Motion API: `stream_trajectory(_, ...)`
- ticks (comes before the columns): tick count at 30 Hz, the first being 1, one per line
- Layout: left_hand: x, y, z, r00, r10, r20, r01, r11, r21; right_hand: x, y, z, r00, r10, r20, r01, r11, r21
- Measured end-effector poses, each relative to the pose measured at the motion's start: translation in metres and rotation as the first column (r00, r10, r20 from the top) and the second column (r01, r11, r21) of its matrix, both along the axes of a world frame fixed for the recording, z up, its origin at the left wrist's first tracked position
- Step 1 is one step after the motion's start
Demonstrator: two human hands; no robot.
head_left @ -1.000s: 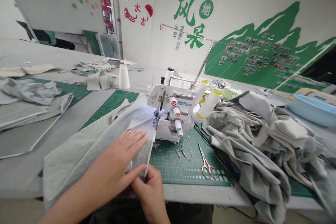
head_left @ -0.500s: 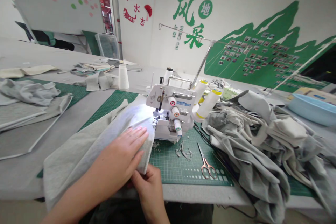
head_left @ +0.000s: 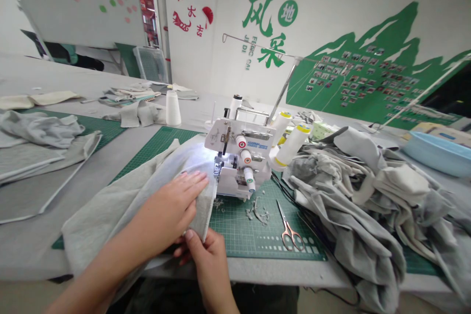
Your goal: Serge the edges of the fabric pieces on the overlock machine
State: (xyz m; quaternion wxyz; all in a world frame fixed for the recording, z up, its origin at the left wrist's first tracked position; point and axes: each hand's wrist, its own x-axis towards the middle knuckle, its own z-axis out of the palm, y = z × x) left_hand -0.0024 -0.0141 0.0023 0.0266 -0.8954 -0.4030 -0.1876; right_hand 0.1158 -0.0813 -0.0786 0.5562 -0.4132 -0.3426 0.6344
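Observation:
A light grey fabric piece (head_left: 121, 196) lies under the lit presser foot of a white overlock sewing machine (head_left: 239, 157). Flat on the cloth, just left of the machine, rests my left hand (head_left: 180, 201), its fingers stretched out. My right hand (head_left: 211, 257) pinches the fabric's near corner between thumb and fingers, close to the table's front edge. The cloth's right edge runs from that corner up to the foot. Part of my right fingers is hidden beneath the fabric and behind my left hand.
Scissors (head_left: 290, 228) and thread scraps (head_left: 259, 212) lie on the green cutting mat (head_left: 243, 240). A big heap of grey cloth (head_left: 356, 196) stands right, near a blue basin (head_left: 439, 152). Thread cones (head_left: 292, 146) stand behind the machine; more fabric pieces (head_left: 40, 152) lie left.
My left hand has slid slightly forward with the fabric toward the machine. The thumb of my right hand has moved up onto the cloth's near corner.

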Motion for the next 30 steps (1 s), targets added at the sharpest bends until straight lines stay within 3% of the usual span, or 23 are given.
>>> stream_trajectory(22,0.003,0.016,0.005,0.997,0.001,0.071,0.005,0.997,-0.08,0.0,0.008,0.0,0.998,-0.017,-0.067,0.015,0.999,-0.031)
stream_trajectory(30,-0.003,0.015,0.0,0.998,-0.043,0.035,0.042,0.999,0.032,-0.005,0.011,-0.001,0.997,-0.06,-0.057,0.059,0.998,-0.01)
